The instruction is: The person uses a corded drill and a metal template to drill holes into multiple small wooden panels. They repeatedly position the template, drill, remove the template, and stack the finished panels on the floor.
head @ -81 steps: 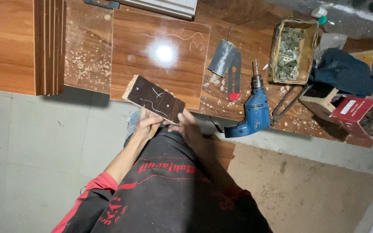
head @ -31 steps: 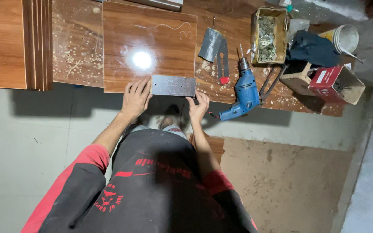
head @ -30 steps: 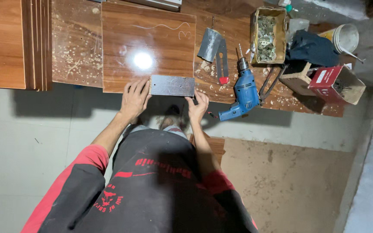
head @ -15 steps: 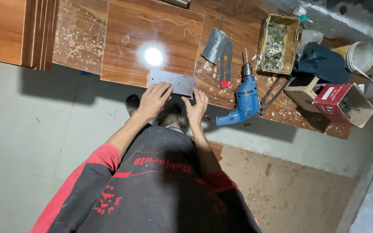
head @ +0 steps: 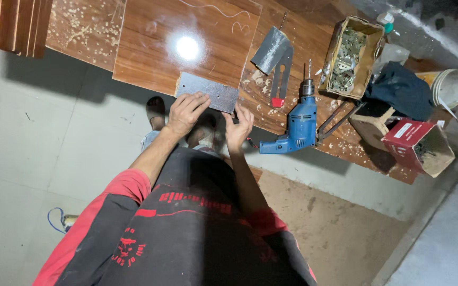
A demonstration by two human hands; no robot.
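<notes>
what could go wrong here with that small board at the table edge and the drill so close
1. The small grey board lies right at the edge of the glossy wooden panel, steadied only by the left hand and right hand; it might slide off.
2. The blue drill, bit fitted, lies just beside the right hand and near the edge; a bump might knock it down.

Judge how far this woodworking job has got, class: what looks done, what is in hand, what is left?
Done: sawdust litters the glossy brown wooden board, so cutting or drilling has likely happened. In hand: the left hand and right hand hold a small grey rectangular panel at the board's edge. Left: the blue electric drill lies untouched beside it, so any fixing seems not yet done.
</notes>
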